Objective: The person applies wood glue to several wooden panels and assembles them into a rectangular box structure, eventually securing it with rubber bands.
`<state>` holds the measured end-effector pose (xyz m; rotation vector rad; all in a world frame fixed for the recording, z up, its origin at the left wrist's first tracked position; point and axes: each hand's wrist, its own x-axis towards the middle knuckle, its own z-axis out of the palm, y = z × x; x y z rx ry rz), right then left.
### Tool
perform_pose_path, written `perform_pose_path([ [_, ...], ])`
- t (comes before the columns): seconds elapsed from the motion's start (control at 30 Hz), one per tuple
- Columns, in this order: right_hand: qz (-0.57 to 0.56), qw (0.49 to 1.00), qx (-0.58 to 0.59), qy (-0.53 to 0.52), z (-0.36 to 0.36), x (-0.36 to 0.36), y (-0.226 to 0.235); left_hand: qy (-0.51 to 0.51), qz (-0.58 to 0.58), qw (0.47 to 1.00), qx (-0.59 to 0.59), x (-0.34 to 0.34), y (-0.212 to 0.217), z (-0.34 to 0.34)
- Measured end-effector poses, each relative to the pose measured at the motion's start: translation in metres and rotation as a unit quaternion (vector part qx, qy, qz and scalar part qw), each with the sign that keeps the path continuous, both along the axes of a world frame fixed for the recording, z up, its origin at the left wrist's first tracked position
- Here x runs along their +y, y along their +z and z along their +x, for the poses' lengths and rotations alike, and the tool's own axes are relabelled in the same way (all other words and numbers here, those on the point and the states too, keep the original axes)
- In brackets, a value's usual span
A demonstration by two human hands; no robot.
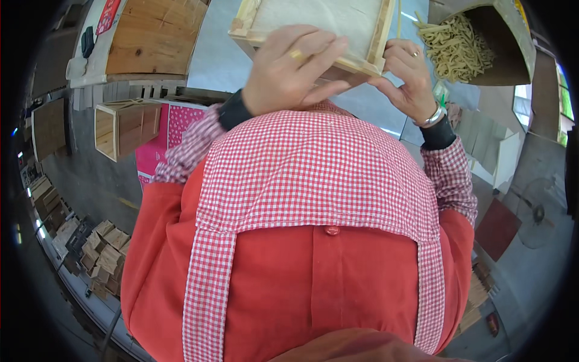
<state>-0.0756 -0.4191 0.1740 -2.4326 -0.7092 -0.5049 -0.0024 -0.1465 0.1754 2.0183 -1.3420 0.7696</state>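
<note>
A wooden box (239, 30) with pale edges and a whitish top panel (319, 15) sits on the table at the top of the view. My left hand (292, 69), a gold ring on it, lies over the near rim with fingers stretched out and thumb apart below them. At the box's near right corner, my right hand (407, 78) is closed in a pinch, thumb below the curled fingers. A thin pale strip (398, 18) runs along the box's right side down to this hand; its end is hidden by the fingers.
On the right, a tipped brown container (509, 45) spills a heap of tan strips (455, 51). A wooden panel (154, 39) stands at upper left, above an open wooden box (126, 128) near pink printed cartons (172, 130). Stacked wooden pieces (105, 253) lie at lower left.
</note>
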Motion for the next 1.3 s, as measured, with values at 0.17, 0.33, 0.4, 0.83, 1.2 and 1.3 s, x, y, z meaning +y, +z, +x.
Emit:
perform_pose_path([
  [0.17, 0.060, 0.989, 0.119, -0.065, -0.004, -0.047, 0.001, -0.001, -0.031, 0.998, -0.053, -0.015, -0.024, 0.011],
  [0.33, -0.102, 0.961, 0.167, -0.195, 0.028, -0.050, 0.051, 0.014, -0.021, 0.998, -0.059, -0.016, -0.033, 0.013],
  [0.4, -0.152, 0.977, 0.076, -0.129, 0.055, -0.020, 0.068, 0.012, -0.030, 0.997, -0.064, -0.018, -0.033, 0.013],
  [0.83, -0.117, 0.945, 0.020, -0.304, -0.087, 0.067, 0.039, 0.025, -0.051, 0.995, -0.077, -0.072, -0.021, -0.013],
  [1.2, 0.200, 0.859, 0.009, -0.472, -0.090, 0.089, -0.003, -0.021, -0.030, 0.998, -0.041, -0.077, -0.009, -0.019],
  [1.3, 0.276, 0.860, -0.011, -0.429, -0.064, 0.119, -0.006, -0.034, -0.013, 0.999, -0.023, -0.065, -0.001, -0.018],
])
